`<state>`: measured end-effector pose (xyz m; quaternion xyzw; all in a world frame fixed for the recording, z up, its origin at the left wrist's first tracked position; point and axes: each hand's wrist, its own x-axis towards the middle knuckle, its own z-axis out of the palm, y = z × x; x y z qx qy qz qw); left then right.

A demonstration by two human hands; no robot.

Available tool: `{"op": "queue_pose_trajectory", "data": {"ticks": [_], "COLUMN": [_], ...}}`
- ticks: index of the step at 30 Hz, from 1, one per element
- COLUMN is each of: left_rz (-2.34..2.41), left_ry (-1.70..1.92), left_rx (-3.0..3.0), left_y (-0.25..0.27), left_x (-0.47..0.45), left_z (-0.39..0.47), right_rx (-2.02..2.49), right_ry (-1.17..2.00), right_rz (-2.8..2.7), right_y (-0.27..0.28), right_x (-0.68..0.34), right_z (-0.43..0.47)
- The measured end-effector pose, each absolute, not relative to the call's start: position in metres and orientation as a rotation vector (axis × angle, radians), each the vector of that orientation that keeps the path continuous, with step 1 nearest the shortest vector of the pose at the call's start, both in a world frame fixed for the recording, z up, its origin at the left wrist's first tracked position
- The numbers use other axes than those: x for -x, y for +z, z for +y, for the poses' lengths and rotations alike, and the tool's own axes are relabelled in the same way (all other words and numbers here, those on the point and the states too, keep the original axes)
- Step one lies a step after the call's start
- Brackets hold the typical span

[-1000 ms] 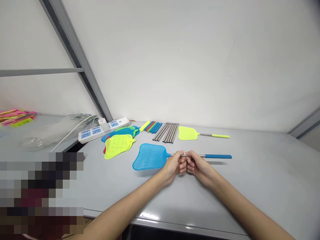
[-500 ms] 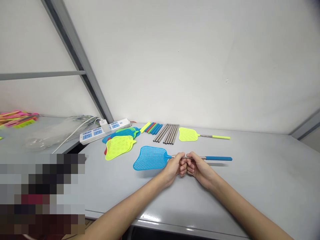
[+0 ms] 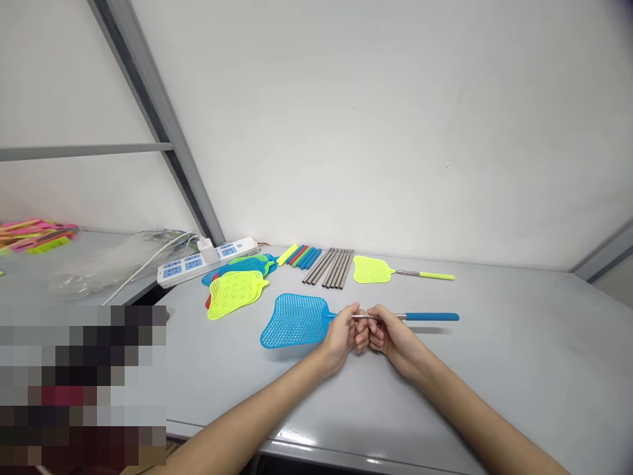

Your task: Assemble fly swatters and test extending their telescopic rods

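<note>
- Heap of pink, orange and yellow-green pieces (image 3: 37, 235), between nine and ten o'clock on a dial centred at the middle of the grip; too blurred to make out singly.
- Clear plastic sheeting (image 3: 93, 270), crumpled, also between nine and ten, nearer in.
- White power strip (image 3: 185, 266), about half past nine, set at a slant, plug (image 3: 206, 249) seated in its upper side.
- Yellow mesh heads (image 3: 235, 295), overlapping, between nine and ten.
- Blue and green mesh heads (image 3: 247, 265), stacked near ten, partly covered by the yellow ones.
- Blue swatter (image 3: 297, 321), held just above the tabletop (image 3: 519, 343); mesh head toward nine, metal shaft (image 3: 399, 316) running through both grips.
- Coloured tubes (image 3: 299, 256), yellow, blue, red and green, side by side between ten and eleven.
- Metal tubes (image 3: 339, 269), in a slightly splayed row near eleven, open ends facing nearer.
- Left hand (image 3: 343, 333), fingers curled, thumb on top, pinching the shaft on the mesh-head side.
- Right hand (image 3: 388, 333), curled likewise, pinching the shaft on the handle side; close against the other, cannot tell whether touching.
- Yellow swatter (image 3: 408, 272), resting on the tabletop between one and two, handle toward two.
- Blue handle (image 3: 432, 316) of the held swatter, pointing to three.
</note>
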<state>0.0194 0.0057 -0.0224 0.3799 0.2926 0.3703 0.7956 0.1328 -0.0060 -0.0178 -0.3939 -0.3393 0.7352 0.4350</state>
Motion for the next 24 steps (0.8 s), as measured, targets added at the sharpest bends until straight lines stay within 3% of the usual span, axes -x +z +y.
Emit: {"op": "queue_pose_trajectory", "data": {"ticks": [24], "left_rz": [0.736], "left_ry": [0.922], "left_rx": [-0.949], "left_y": [-0.0211], "left_x": [-0.0208], "left_z": [0.0016], "right_rx": [0.916], "right_ry": [1.791], "right_rz": [-0.955], "right_y": [-0.0189], "right_x": [-0.1319], "right_z": [-0.007]}}
